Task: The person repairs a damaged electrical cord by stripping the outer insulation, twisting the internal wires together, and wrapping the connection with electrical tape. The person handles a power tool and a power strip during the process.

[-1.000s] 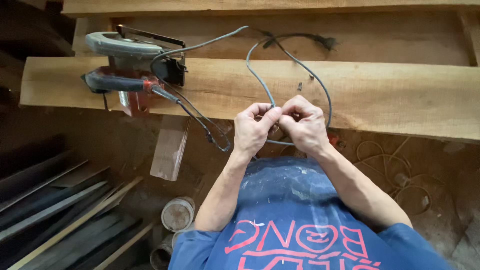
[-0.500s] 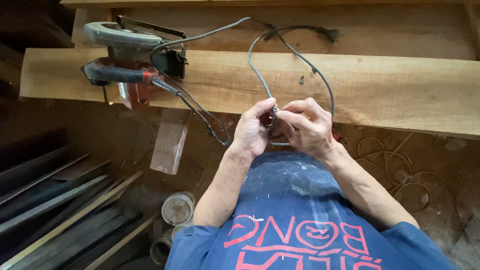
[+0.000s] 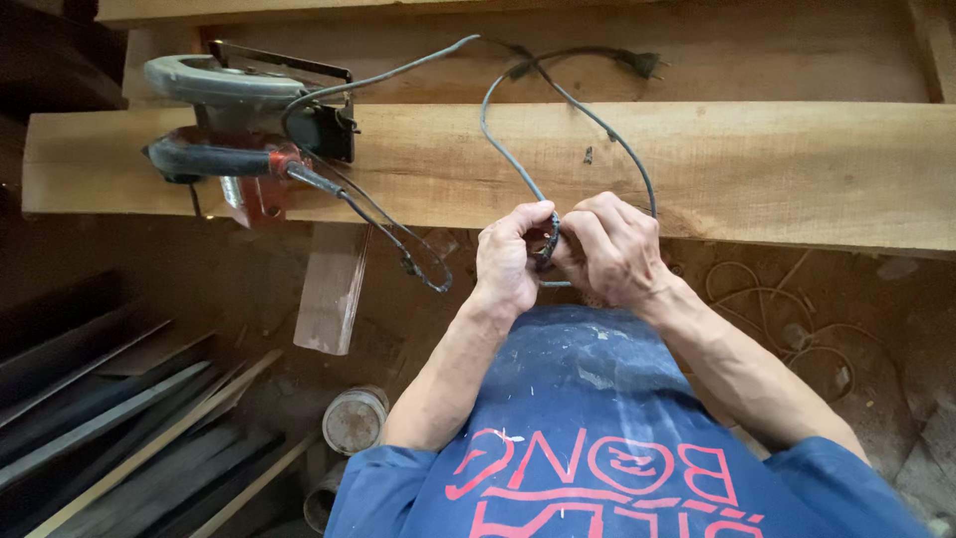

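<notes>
Both my hands meet in front of my chest around a grey power cord (image 3: 510, 157). My left hand (image 3: 509, 259) pinches the cord where it looks frayed or taped dark, and my right hand (image 3: 614, 249) grips the same spot from the other side. The cord loops up over a long wooden plank (image 3: 797, 169) and ends in a black plug (image 3: 643, 65) on the board behind. A circular saw (image 3: 239, 120) with a black and red handle rests on the left end of the plank, its cable hanging down off the plank's near edge.
A short wood offcut (image 3: 332, 289) leans below the plank. A round tin can (image 3: 354, 420) stands on the dirt floor by my left elbow. Long metal strips and wooden slats (image 3: 110, 418) lie at the lower left. Loose wire coils (image 3: 787, 319) lie at the right.
My hands stay together on the cord, with the fingers shifting slightly on the dark spot. The view has drifted a little; the saw and plank have not moved.
</notes>
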